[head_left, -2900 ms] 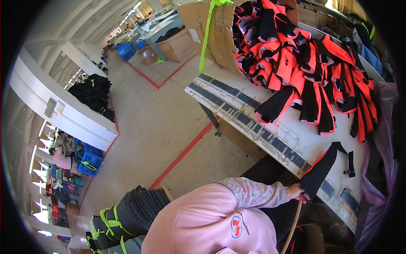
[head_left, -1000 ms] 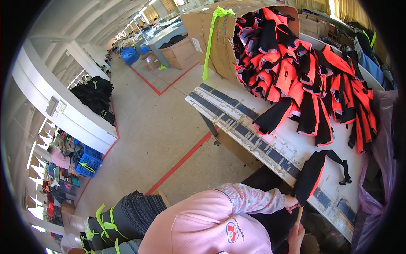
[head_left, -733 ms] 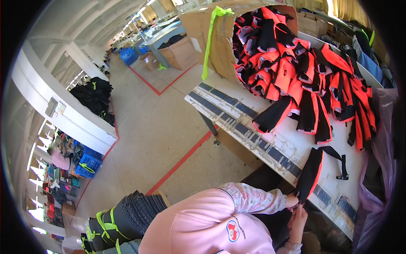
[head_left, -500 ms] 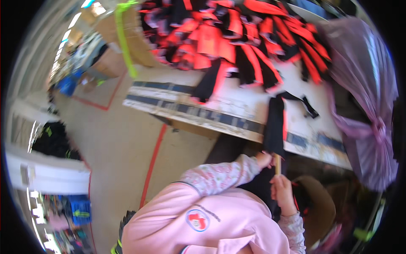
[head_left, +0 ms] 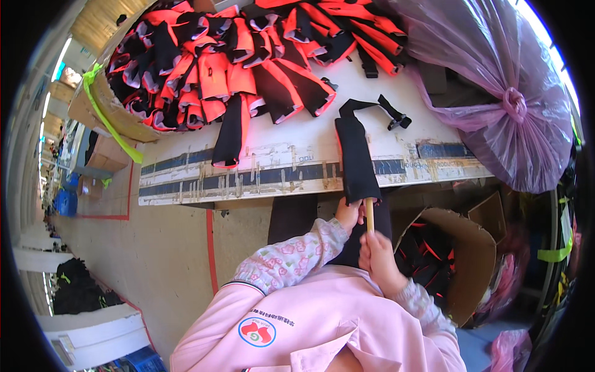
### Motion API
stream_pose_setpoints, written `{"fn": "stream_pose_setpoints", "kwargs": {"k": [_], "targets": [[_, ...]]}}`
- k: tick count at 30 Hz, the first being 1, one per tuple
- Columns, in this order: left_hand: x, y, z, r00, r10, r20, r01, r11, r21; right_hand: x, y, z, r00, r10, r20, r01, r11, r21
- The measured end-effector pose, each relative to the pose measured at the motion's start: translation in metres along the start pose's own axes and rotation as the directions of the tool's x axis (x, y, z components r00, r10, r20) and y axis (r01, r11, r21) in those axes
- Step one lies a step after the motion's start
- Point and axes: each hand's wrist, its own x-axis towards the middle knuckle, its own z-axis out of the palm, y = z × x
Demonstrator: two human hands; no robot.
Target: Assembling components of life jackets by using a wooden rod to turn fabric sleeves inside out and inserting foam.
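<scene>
A black padded fabric sleeve (head_left: 357, 162) with a thin orange edge lies across the table's front edge, its lower end hanging toward me. My left hand (head_left: 350, 214) is closed at that end, pinching the fabric rim. A pale wooden stick (head_left: 370, 218) runs up into the sleeve's mouth; its upper part is hidden inside. Wrapped round the stick's lower part is my right hand (head_left: 379, 259), just below the left. From the sleeve's far end a black strap (head_left: 389, 110) with a plastic buckle curls to the right on the tabletop.
A big heap of orange and black sleeves (head_left: 214, 74) covers the back of the table (head_left: 297, 146). A knotted purple plastic bag (head_left: 514, 105) stands at the right. Below the table sits an open cardboard box (head_left: 462, 239) holding black and orange pieces.
My view has shifted, so the table and heap appear further left. Both hands keep their hold on sleeve and stick. The sleeve now shows mostly its black face, with less orange along its right side.
</scene>
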Motion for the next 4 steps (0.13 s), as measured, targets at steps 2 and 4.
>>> {"fn": "stream_pose_setpoints", "kwargs": {"k": [2, 4], "targets": [[-0.003, 0.005, 0.005, 0.995, 0.071, -0.076, -0.070, 0.997, 0.008, 0.031, -0.014, 0.012, 0.999, -0.038, 0.005, 0.038, 0.997, 0.070], [0.007, 0.003, -0.006, 1.000, -0.001, 0.027, 0.003, 0.997, -0.077, 0.042, -0.010, 0.025, 0.997, -0.069, -0.022, 0.071, 0.996, 0.062]]}}
